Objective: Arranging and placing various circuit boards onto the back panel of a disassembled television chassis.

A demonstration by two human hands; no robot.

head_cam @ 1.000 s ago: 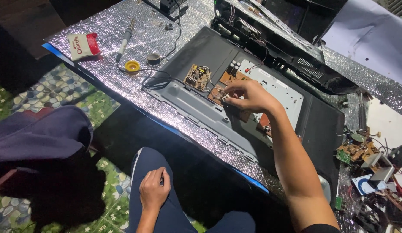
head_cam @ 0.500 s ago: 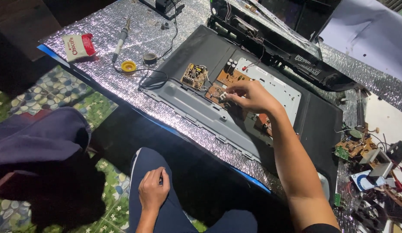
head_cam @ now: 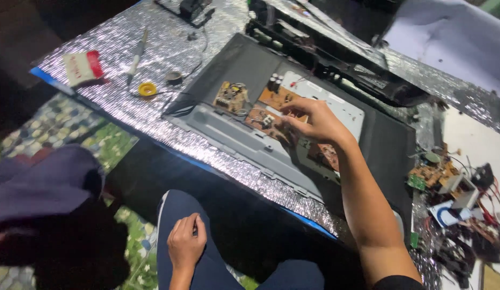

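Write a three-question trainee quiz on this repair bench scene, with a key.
1. True or false: the right hand rests on the brown circuit board inside the opened flat panel.
2. Where does the left hand lie? A. on the person's thigh B. on the foil-covered table C. on the soldering iron
3. Fill in: the small yellow reel lies to the ___ of the panel in the picture.

Key: 1 true; 2 A; 3 left
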